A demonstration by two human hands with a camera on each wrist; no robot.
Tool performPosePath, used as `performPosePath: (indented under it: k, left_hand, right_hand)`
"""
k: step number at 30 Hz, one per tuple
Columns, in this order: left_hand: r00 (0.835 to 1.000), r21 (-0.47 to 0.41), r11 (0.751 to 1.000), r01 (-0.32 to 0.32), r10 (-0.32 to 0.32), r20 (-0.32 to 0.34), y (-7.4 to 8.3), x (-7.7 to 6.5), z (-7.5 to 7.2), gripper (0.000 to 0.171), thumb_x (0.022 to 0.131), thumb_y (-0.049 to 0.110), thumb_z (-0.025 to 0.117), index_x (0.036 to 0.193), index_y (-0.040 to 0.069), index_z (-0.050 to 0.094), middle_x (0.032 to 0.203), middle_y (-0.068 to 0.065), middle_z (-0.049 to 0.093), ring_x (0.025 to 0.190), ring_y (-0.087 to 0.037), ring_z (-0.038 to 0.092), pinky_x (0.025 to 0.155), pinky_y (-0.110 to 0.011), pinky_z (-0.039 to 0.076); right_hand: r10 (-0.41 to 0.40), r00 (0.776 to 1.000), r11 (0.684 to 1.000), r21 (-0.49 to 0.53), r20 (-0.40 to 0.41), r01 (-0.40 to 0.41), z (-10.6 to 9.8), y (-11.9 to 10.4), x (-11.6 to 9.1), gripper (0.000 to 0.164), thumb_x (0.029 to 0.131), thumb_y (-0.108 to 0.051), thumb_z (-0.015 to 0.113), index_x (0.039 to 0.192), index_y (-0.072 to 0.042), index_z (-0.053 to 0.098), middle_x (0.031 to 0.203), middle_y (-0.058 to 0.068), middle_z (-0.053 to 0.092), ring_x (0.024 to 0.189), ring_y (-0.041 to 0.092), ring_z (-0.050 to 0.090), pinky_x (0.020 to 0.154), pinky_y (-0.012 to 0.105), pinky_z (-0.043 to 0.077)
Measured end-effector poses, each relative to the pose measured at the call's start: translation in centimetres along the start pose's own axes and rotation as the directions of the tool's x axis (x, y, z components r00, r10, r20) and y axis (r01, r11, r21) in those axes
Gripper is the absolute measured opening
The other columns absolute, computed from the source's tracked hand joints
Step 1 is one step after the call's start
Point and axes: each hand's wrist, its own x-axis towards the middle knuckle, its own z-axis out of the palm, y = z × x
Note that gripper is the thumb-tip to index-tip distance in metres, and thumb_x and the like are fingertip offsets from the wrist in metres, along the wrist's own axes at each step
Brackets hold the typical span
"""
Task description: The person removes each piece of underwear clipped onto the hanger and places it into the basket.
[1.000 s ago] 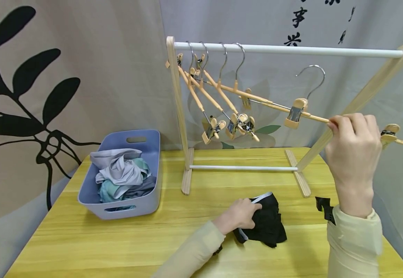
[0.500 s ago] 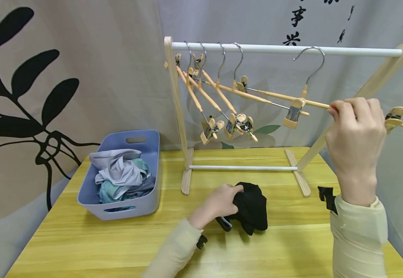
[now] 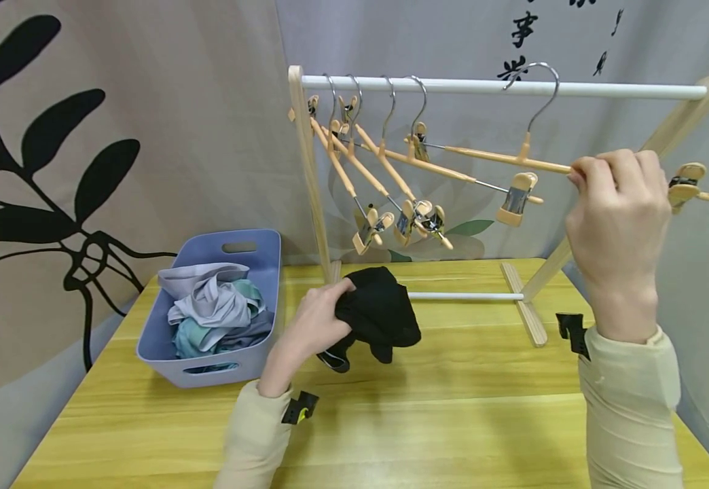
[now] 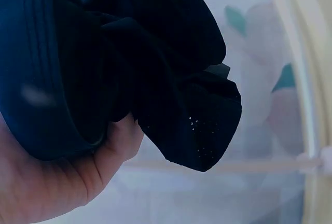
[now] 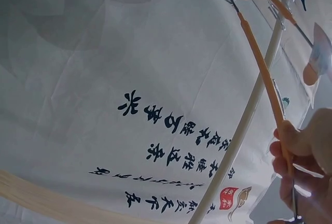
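My left hand [image 3: 313, 324] grips a bunched black garment [image 3: 380, 314] in the air over the table, near the basket's right side. In the left wrist view a stitched band and small perforations show on the black cloth [image 4: 155, 53], with my fingers partly hidden under it. My right hand [image 3: 620, 217] pinches the right part of a wooden clip hanger [image 3: 495, 157] between thumb and fingers. That hanger's metal hook overlaps the rack's white top rail [image 3: 452, 85] in the head view. Its right clip [image 3: 686, 185] sticks out beyond my hand.
Several similar clip hangers [image 3: 385, 159] hang crowded at the rail's left end. A blue basket [image 3: 269, 285] with crumpled grey and teal clothes [image 3: 214, 309] stands at the left of the wooden table [image 3: 452, 421]. The rack's slanted right post [image 3: 556, 268] rises behind my right arm.
My left hand has lifted the black garment off the table and carried it left toward the basket. My right hand has raised the hanger, its hook rising from below the rail to rail height.
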Motion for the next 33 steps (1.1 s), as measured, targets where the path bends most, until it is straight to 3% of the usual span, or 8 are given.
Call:
performPosePath:
  k: [6, 10, 13, 16, 20, 22, 26, 33]
  left_hand:
    - [0.982, -0.023, 0.99, 0.141, -0.143, -0.127, -2.2, -1.0, -4.0, 0.03, 0.076, 0.01, 0.061, 0.106, 0.01, 0.058, 0.097, -0.013, 0.067, 0.079, -0.028, 0.059, 0.069, -0.036, 0.044]
    - [0.939, -0.041, 0.965, 0.26, -0.263, -0.222, -4.1, -1.8, -5.9, 0.032, 0.079, 0.011, 0.057, 0.111, 0.007, 0.056, 0.104, -0.021, 0.064, 0.089, -0.037, 0.059, 0.076, -0.044, 0.045]
    - [0.881, -0.049, 0.927, 0.371, -0.368, -0.296, -5.2, -2.4, -7.1, 0.034, 0.08, 0.012, 0.054, 0.114, 0.005, 0.054, 0.109, -0.025, 0.062, 0.094, -0.042, 0.056, 0.078, -0.048, 0.043]
    - [0.802, -0.068, 0.868, 0.493, -0.483, -0.352, -6.5, -2.9, -8.2, 0.039, 0.08, 0.013, 0.052, 0.118, 0.005, 0.052, 0.115, -0.025, 0.059, 0.098, -0.046, 0.053, 0.082, -0.052, 0.041]
    - [0.695, -0.118, 0.764, 0.635, -0.631, -0.346, -8.5, -3.7, -9.3, 0.046, 0.08, 0.013, 0.048, 0.126, 0.005, 0.048, 0.125, -0.026, 0.052, 0.105, -0.046, 0.047, 0.086, -0.056, 0.039]
    - [0.659, -0.132, 0.72, 0.681, -0.682, -0.317, -9.3, -4.1, -9.7, 0.049, 0.081, 0.013, 0.046, 0.129, 0.004, 0.045, 0.127, -0.027, 0.049, 0.105, -0.046, 0.045, 0.085, -0.056, 0.039]
    - [0.623, -0.142, 0.668, 0.731, -0.737, -0.262, -10.6, -4.4, -10.0, 0.051, 0.083, 0.013, 0.043, 0.133, 0.002, 0.041, 0.131, -0.028, 0.045, 0.104, -0.043, 0.042, 0.082, -0.053, 0.039]
    - [0.592, -0.13, 0.629, 0.766, -0.77, -0.237, -11.8, -4.7, -10.2, 0.053, 0.083, 0.015, 0.042, 0.134, -0.002, 0.039, 0.133, -0.031, 0.041, 0.109, -0.045, 0.041, 0.088, -0.054, 0.038]
  right_hand:
    - [0.002, 1.0, 1.0, -0.005, 0.001, -0.002, 0.1, -0.1, 0.5, 0.04, 0.095, -0.022, 0.043, 0.092, 0.013, 0.063, 0.084, 0.027, 0.056, 0.081, 0.044, 0.046, 0.07, 0.051, 0.035]
    - [-0.009, 1.0, 1.0, -0.009, 0.004, 0.009, 0.2, -0.3, 0.8, 0.04, 0.096, -0.022, 0.043, 0.092, 0.013, 0.062, 0.084, 0.027, 0.056, 0.081, 0.043, 0.045, 0.07, 0.051, 0.035]
    - [-0.023, 1.0, 1.0, -0.021, 0.015, 0.023, 0.3, -0.4, 1.1, 0.04, 0.096, -0.021, 0.042, 0.091, 0.013, 0.062, 0.084, 0.027, 0.056, 0.081, 0.043, 0.046, 0.07, 0.05, 0.036]
    - [-0.034, 0.999, 0.999, -0.032, 0.024, 0.035, 0.4, -0.5, 1.3, 0.04, 0.096, -0.02, 0.041, 0.091, 0.013, 0.063, 0.084, 0.027, 0.057, 0.081, 0.043, 0.046, 0.07, 0.05, 0.036]
    - [-0.028, 0.999, 0.999, -0.021, 0.019, 0.029, 0.8, -0.6, 1.4, 0.039, 0.096, -0.02, 0.042, 0.091, 0.012, 0.063, 0.084, 0.026, 0.057, 0.08, 0.043, 0.046, 0.068, 0.05, 0.035]
    - [-0.021, 1.0, 1.0, -0.015, 0.014, 0.021, 1.0, -0.7, 1.5, 0.038, 0.095, -0.02, 0.043, 0.09, 0.012, 0.064, 0.085, 0.026, 0.057, 0.081, 0.042, 0.046, 0.067, 0.05, 0.035]
    - [-0.015, 1.0, 1.0, -0.017, 0.026, 0.016, 1.2, -0.8, 1.7, 0.036, 0.095, -0.018, 0.044, 0.091, 0.011, 0.064, 0.086, 0.026, 0.058, 0.081, 0.042, 0.046, 0.069, 0.051, 0.036]
    - [-0.034, 0.997, 0.999, -0.021, 0.062, 0.036, 1.4, -1.0, 2.1, 0.035, 0.095, -0.017, 0.045, 0.092, 0.012, 0.063, 0.086, 0.026, 0.058, 0.083, 0.042, 0.046, 0.07, 0.05, 0.038]
